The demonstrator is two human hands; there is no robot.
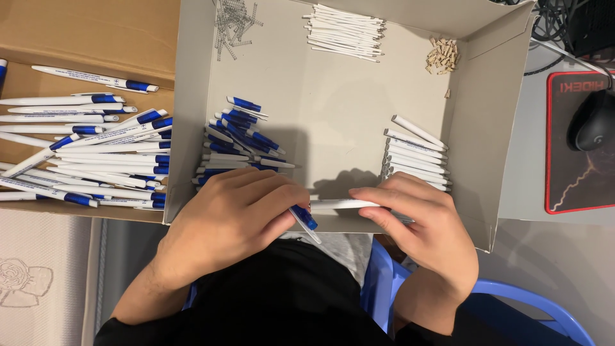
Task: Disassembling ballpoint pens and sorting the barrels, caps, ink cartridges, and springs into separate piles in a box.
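My left hand (234,214) grips a blue and white pen front piece (303,218) at the near edge of a shallow grey cardboard tray (333,122). My right hand (419,221) holds a white pen barrel (339,204), its end meeting the blue piece. Behind my left hand lies a heap of blue-tipped pen parts (240,138). A stack of white barrels (415,157) lies behind my right hand. At the tray's far side are small metal springs (235,25), thin white refills (346,31) and tiny tan parts (442,55).
A brown cardboard box (96,32) on the left holds several finished white and blue pens (96,150). A black computer mouse (592,125) sits on a red-edged mouse pad (576,186) at the right. A blue plastic chair (512,301) is below me.
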